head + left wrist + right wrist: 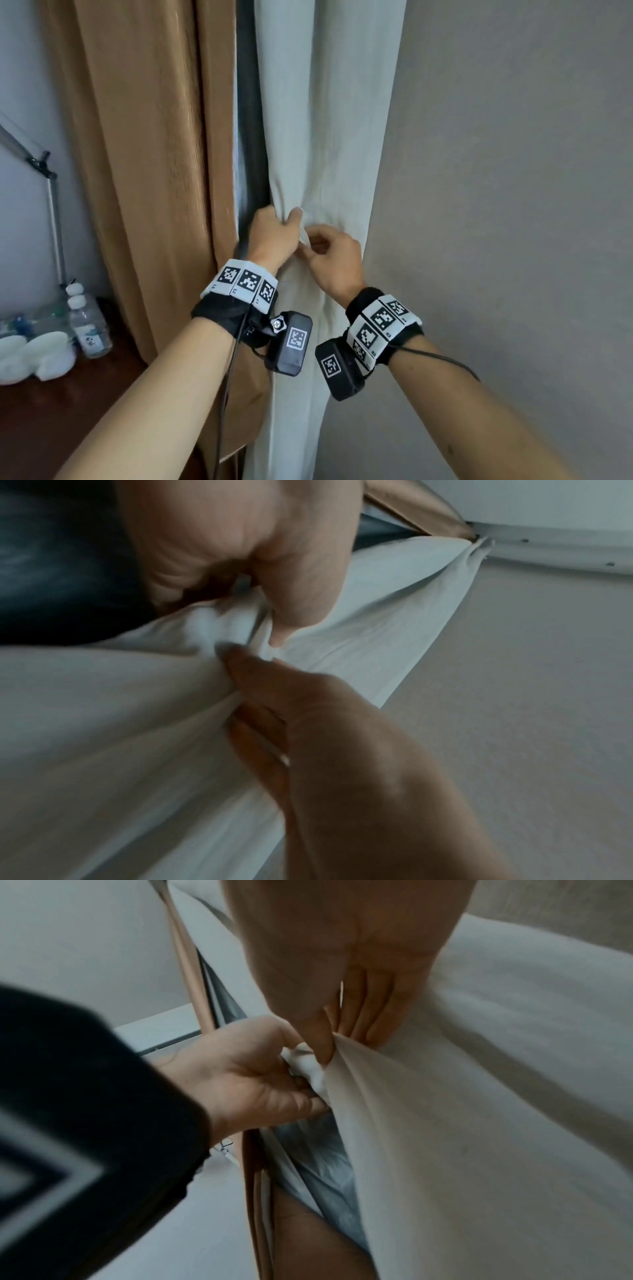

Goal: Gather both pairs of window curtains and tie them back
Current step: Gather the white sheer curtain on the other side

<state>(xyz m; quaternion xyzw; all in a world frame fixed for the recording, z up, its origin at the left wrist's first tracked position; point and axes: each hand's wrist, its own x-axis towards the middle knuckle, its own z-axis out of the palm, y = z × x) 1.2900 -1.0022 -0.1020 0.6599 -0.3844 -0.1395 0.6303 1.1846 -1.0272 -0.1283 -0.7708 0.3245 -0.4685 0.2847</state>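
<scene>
The white curtain (322, 137) hangs straight down, long way up and down, beside the wall. It is bunched and gripped by the left hand (272, 236). A fold is pinched by the right hand (334, 260), just beside.

The white curtain (329, 144) hangs beside the wall, bunched into folds at its middle. The brown curtain (147, 154) hangs loose and straight just to its left.

Setting: home room | evidence: brown curtain (147, 137) and white curtain (318, 120) at window; wooden table (68, 404) with water bottle (89, 325); desk lamp arm (51, 192)
</scene>
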